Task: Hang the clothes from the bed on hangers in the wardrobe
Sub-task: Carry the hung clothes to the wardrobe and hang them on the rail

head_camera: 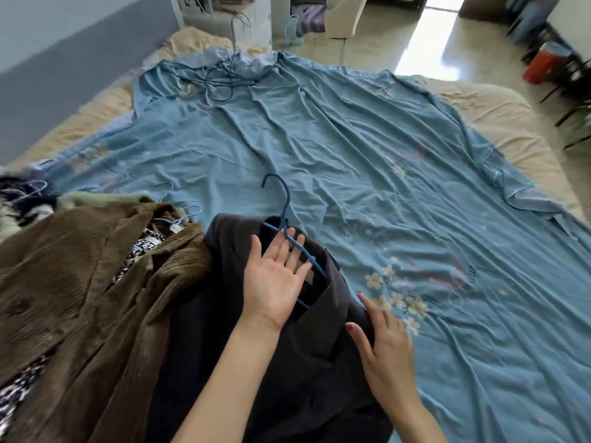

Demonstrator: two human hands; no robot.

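A dark grey jacket lies on the bed's blue sheet with a blue hanger inside its collar, hook pointing away from me. My left hand is palm up with fingers spread, and the hanger's neck passes between its fingers. At the jacket's right shoulder edge, my right hand lies flat with fingers apart. To the left sits a brown corduroy coat on a light blue hanger, over a leopard-print garment.
More clothes and a hanger are piled at the far left edge. Loose dark hangers lie at the far end of the bed. Beyond the bed are a white chair and an orange stool.
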